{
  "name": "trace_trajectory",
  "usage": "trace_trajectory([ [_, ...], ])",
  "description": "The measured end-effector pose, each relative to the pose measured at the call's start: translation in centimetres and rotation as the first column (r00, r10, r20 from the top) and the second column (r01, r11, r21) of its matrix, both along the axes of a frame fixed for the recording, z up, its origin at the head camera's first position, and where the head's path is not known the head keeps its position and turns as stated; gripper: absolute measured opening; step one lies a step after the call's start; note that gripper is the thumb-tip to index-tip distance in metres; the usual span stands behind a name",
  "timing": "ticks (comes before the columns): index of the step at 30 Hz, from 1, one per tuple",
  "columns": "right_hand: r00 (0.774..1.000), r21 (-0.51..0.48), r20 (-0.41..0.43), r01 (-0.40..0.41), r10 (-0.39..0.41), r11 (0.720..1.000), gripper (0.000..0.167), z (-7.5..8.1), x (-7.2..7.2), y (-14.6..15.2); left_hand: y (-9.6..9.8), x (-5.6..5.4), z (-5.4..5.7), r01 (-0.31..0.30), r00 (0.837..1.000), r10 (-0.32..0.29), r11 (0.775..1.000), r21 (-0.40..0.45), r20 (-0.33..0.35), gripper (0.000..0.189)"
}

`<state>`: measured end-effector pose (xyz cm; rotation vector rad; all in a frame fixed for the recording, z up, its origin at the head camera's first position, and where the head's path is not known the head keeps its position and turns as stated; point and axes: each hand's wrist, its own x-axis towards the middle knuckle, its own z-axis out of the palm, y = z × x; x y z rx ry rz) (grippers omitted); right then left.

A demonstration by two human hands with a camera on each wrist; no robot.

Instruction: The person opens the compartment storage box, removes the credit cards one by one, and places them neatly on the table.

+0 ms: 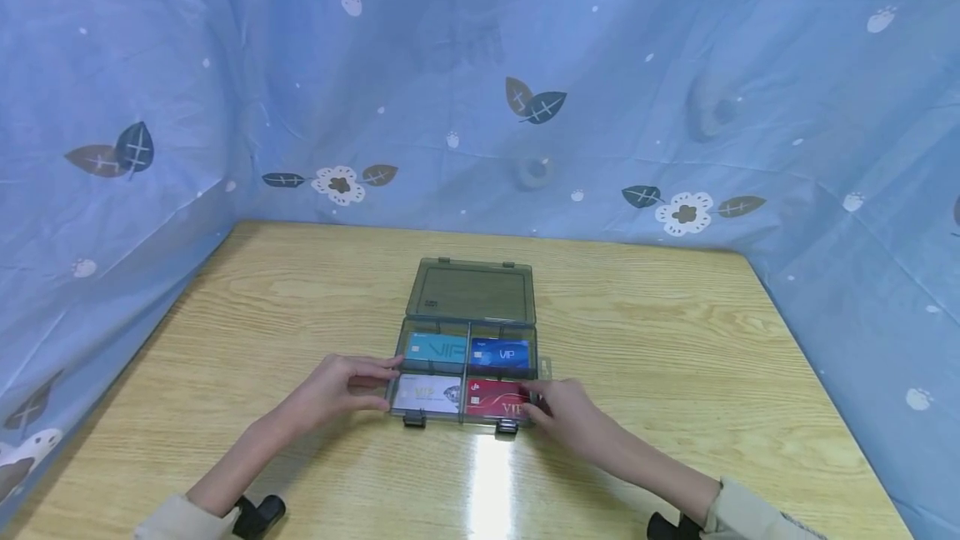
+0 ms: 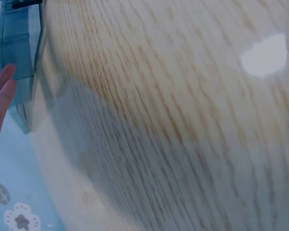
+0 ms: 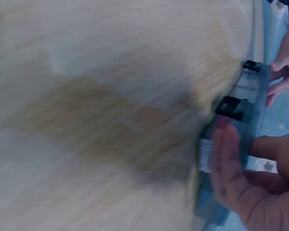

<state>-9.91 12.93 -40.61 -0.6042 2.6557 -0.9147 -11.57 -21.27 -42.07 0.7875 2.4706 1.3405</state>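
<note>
A translucent grey plastic box with compartments stands unlatched on the table, its lid folded back flat. A teal card and a blue card lie in the rear compartments; a white card and a red card fill the front ones. My left hand touches the box's left side with extended fingers, thumb near the front corner. At the front right corner, my right hand grips the side wall between thumb and finger, fingertips over the red card's edge.
Two black latches, left and right, hang at the box's front edge. A clear tab shows beside its right wall. The wooden table is enclosed by a blue patterned cloth at the back and sides.
</note>
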Motion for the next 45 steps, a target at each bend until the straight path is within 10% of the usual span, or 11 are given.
trace_trajectory([
  [13, 0.987, 0.196, 0.159, 0.002, -0.034, 0.981, 0.023, 1.6, -0.5, -1.8, 0.0, 0.1, 0.1, -0.008, 0.999, 0.006, 1.0, 0.029, 0.036, 0.043],
  [25, 0.999, 0.346, 0.042, -0.015, 0.001, 0.938, 0.034, 2.2, -0.5, -2.4, 0.0, 0.0, 0.1, -0.011, 0.997, 0.008, 0.999, 0.041, 0.073, 0.044],
  [33, 0.977, 0.195, 0.202, 0.029, -0.069, 0.98, 0.022, 2.2, -1.1, -1.6, -0.1, 0.2, 0.2, -0.019, 0.996, 0.014, 0.998, 0.054, 0.092, 0.044],
  [45, 1.0, 0.061, 0.015, -0.005, 0.005, 0.998, 0.02, 1.8, -2.0, -0.4, 0.1, 0.2, 0.2, -0.017, 0.995, 0.011, 0.998, 0.059, 0.097, 0.044],
])
